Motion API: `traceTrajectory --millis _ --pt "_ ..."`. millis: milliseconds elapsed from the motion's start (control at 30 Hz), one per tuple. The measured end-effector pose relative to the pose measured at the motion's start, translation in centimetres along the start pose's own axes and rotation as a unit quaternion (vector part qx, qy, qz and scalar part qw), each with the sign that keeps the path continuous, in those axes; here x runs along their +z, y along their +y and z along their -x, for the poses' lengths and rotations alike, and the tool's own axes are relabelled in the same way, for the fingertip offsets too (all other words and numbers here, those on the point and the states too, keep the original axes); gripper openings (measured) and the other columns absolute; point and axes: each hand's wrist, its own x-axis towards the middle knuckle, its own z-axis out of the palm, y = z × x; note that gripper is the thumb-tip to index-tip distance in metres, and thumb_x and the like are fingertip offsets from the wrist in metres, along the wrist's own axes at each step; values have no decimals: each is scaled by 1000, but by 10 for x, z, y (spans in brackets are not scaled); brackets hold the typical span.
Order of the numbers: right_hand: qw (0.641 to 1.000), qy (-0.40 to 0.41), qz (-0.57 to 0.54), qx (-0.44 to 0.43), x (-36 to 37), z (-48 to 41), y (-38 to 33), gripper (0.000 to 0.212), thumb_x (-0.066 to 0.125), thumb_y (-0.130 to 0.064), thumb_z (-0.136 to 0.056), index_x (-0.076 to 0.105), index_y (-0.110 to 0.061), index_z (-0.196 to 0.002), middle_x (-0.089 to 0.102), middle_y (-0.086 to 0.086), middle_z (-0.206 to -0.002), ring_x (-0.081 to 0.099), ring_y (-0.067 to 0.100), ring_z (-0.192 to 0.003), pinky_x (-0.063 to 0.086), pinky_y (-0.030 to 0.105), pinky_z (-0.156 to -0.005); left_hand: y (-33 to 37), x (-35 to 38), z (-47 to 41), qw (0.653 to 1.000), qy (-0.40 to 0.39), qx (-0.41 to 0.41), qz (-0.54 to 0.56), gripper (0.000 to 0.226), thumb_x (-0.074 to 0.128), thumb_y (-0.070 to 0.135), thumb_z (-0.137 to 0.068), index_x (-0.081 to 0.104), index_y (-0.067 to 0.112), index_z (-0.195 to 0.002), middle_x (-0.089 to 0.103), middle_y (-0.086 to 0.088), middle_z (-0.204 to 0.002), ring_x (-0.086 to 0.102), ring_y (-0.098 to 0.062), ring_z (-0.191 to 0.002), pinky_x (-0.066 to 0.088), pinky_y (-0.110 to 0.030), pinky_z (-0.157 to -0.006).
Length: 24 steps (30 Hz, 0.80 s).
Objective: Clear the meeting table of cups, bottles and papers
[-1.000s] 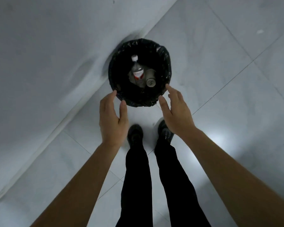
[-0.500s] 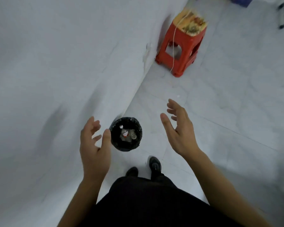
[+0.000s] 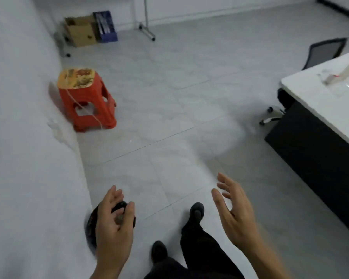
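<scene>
Behind left hand, half-hidden bin

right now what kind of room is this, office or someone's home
Most likely an office or meeting room, sparsely furnished. A long white-topped table with a dark base stands at the right, a black mesh office chair behind it, and a cardboard box sits in the far corner of the pale tiled floor.

Person with 2 bare forearms, no sleeves visible. Left hand and right hand bare, no rings or watch seen. Black trousers, 2 dark shoes, detail blurred.
</scene>
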Motion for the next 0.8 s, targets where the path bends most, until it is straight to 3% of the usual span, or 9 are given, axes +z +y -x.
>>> traceTrajectory --millis 67,167,300,400,500,600,800 --pt "996 79 5 45 -39 32 17 42 44 -52 -98 43 -41 -138 51 -23 -130 54 -5 -119 49 26 -97 15 30 -5 996 -80 43 -17 53 63 13 -92 46 21 -141 59 5 -131 56 -3 -118 46 -7 -84" --pt "970 212 -12 115 -93 85 35 46 45 -54 -96 44 -38 -139 52 -23 -128 54 -6 -116 50 26 -96 55 85 2 975 -188 120 -20 52 63 15 -92 46 25 -140 59 5 -129 57 -3 -118 46 -17 -85" --pt "918 352 -49 174 -153 158 59 60 51 -64 -85 42 -40 -139 50 -29 -129 54 -8 -116 48 20 -90 109 163 51 921 -326 214 -16 52 63 17 -92 44 26 -140 58 13 -127 56 2 -117 45 -18 -85" --pt "876 426 -63 215 -185 219 85 57 55 -61 -85 41 -44 -138 48 -35 -128 53 -8 -116 46 20 -90 131 214 109 874 -411 259 -16 55 64 18 -91 43 25 -142 56 17 -128 55 2 -117 46 -17 -85" --pt "830 488 -91 254 -215 280 114 46 58 -55 -90 44 -47 -133 52 -30 -127 54 -9 -116 47 22 -92 140 259 179 840 -469 275 -13 57 64 18 -91 43 25 -143 56 17 -127 56 3 -116 47 -16 -83" --pt "800 515 -108 287 -245 341 149 50 57 -51 -84 49 -41 -133 55 -25 -127 54 -9 -116 48 24 -94 131 298 253 815 -511 272 -16 58 64 18 -90 43 22 -144 57 11 -127 56 2 -114 47 -15 -82" --pt "761 550 -114 325 -322 440 226 51 59 -49 -83 53 -37 -133 59 -19 -127 56 -4 -116 50 32 -97 122 365 390 804 -535 256 -33 59 64 15 -91 40 22 -145 57 2 -129 56 -2 -114 46 -16 -79"
